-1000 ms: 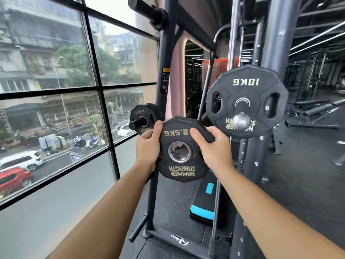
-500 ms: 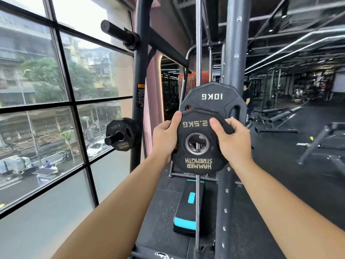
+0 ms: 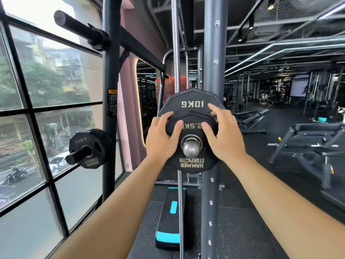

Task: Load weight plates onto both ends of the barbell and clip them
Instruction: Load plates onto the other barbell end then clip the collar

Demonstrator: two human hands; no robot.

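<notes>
- The left hand (image 3: 161, 140) is bare, with short, plain nails.
- The right hand (image 3: 225, 136) is likewise bare.
- Behind each hand, the left forearm (image 3: 112, 208) and right forearm (image 3: 280, 200) are bare.

left hand (image 3: 160, 140), right hand (image 3: 225, 136), both flat
</notes>
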